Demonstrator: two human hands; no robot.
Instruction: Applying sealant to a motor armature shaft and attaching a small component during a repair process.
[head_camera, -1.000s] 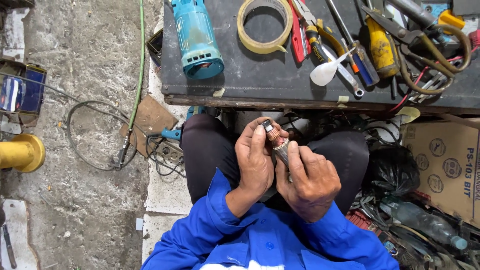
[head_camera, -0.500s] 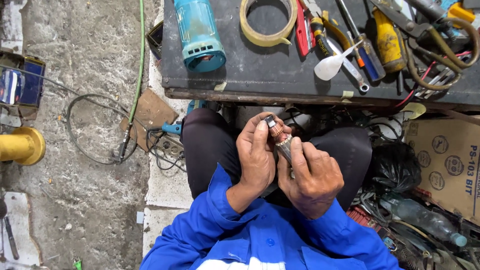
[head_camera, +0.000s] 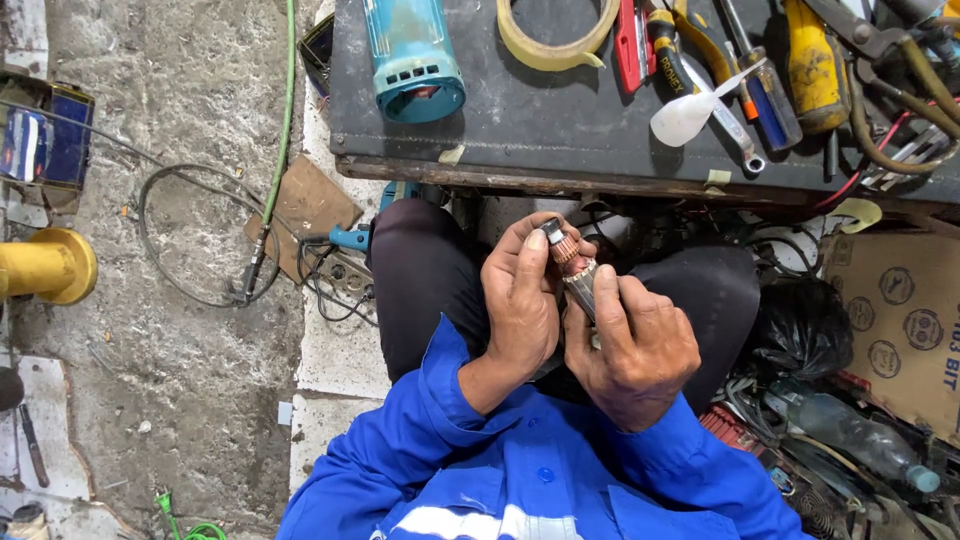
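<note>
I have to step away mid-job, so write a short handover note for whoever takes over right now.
Left hand: fingers pinch the shaft end of the small copper-and-steel motor armature.
Right hand: wrapped around the armature's lower body, over the lap.
Teal plastic motor housing lies on the dark metal bench, beside the beige tape roll.
Done: armature out of housing.
Left: armature not yet refitted.

Held in bare hands: motor armature (head_camera: 572, 268), copper and dull grey metal. Matt, scuffed dark worktop (head_camera: 560, 120); glossy teal plastic housing (head_camera: 412, 60); papery beige tape roll (head_camera: 552, 35). Rough grey concrete floor (head_camera: 170, 150). Plain brown cardboard box (head_camera: 900, 320). Smooth blue cloth sleeves (head_camera: 440, 420).
</note>
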